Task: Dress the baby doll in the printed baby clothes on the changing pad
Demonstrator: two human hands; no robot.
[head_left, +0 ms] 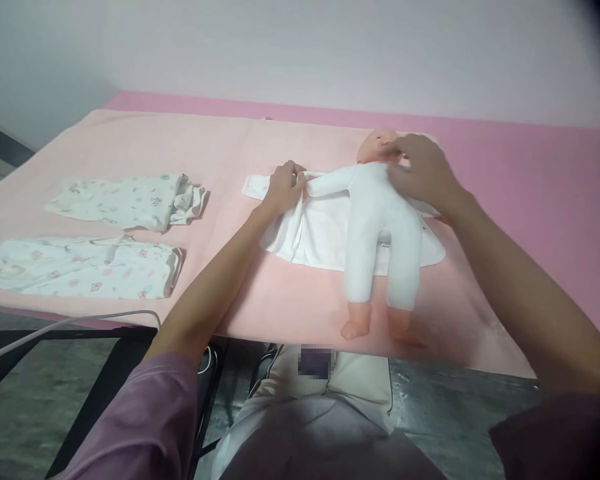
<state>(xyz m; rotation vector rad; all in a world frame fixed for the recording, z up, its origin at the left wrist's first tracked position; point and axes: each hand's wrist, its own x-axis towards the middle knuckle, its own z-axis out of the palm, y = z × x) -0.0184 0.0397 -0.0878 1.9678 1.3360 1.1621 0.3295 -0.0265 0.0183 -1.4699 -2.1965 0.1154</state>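
A baby doll [380, 193] with a white cloth body lies on its back, its bare feet toward me. Beneath it a white baby shirt [323, 233] is spread open, one sleeve reaching out to the left. My left hand [286, 188] is closed on the shirt at that sleeve, right by the end of the doll's outstretched arm; the doll's hand there is mostly hidden. Over the doll's shoulder and chin, my right hand [427, 170] has its thumb and fingers apart. It covers part of the doll's face and the arm on that side.
Two folded pieces of printed white baby clothing, an upper one [125, 200] and a lower one [90, 267], lie at the left on the pink padded mat [220, 147]. A white cable [80, 325] and a black chair [95, 373] are by the front edge.
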